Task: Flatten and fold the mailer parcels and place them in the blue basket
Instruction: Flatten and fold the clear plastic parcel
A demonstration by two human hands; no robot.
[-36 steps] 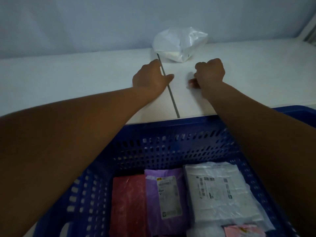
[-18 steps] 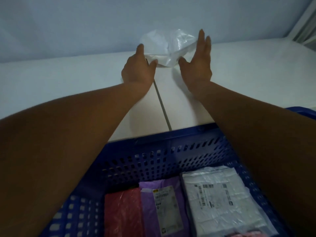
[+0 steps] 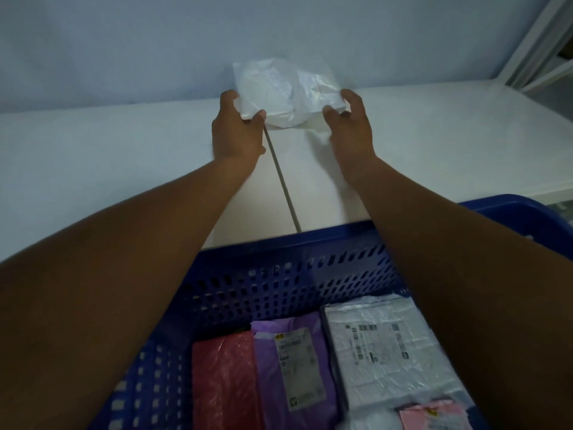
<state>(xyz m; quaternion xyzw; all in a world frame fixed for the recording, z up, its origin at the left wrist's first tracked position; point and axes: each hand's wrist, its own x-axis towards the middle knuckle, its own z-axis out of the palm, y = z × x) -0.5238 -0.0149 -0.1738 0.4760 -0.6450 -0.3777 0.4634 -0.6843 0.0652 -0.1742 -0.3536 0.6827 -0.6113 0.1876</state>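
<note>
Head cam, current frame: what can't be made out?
Head view, all:
White mailer: contents, opaque plastic hides them.
Left hand, right hand: fingertips partly behind the mailer.
Purple parcel label: text too small, blurred.
Pink parcel: cut off by bottom edge.
Blue basket: sides covered by both forearms.

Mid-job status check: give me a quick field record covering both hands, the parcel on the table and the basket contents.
left hand: grips the left edge of the white mailer
right hand: grips its right edge
white mailer: crumpled, at the far side of the table, not yet flattened
blue basket: near side, under the forearms
in basket: red parcel, purple parcel and white parcel side by side; pink parcel nearest
</note>
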